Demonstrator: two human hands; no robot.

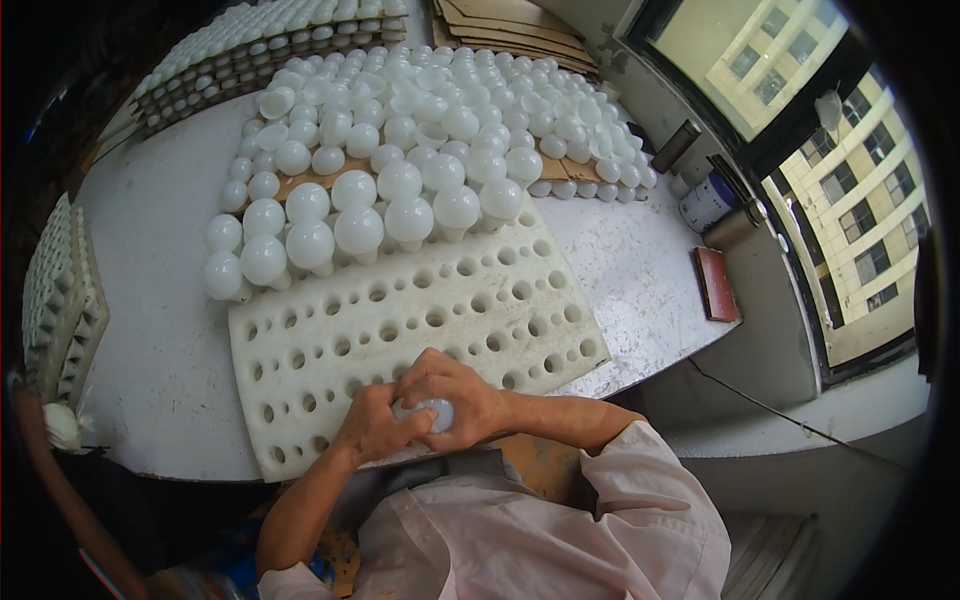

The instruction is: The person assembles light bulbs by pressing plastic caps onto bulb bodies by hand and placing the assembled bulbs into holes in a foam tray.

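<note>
Close to my body, at the table's near edge, both my hands are closed together round a white light bulb (439,414). My left hand (372,425) grips it from the left, and my right hand (462,397) wraps it from the right. Only part of its rounded surface shows between the fingers. Under and beyond my hands lies a white foam board (400,335) with rows of round holes. Several white bulbs (358,230) stand upright in rows along its far end, while the holes nearer me hold none.
Behind the board many white domes (450,95) are massed on cardboard. Stacked trays of bulbs (270,45) stand far left, foam trays (62,300) at the left edge. Another person's arm (60,480) shows lower left. A red box (714,284) and a cup (705,202) sit right.
</note>
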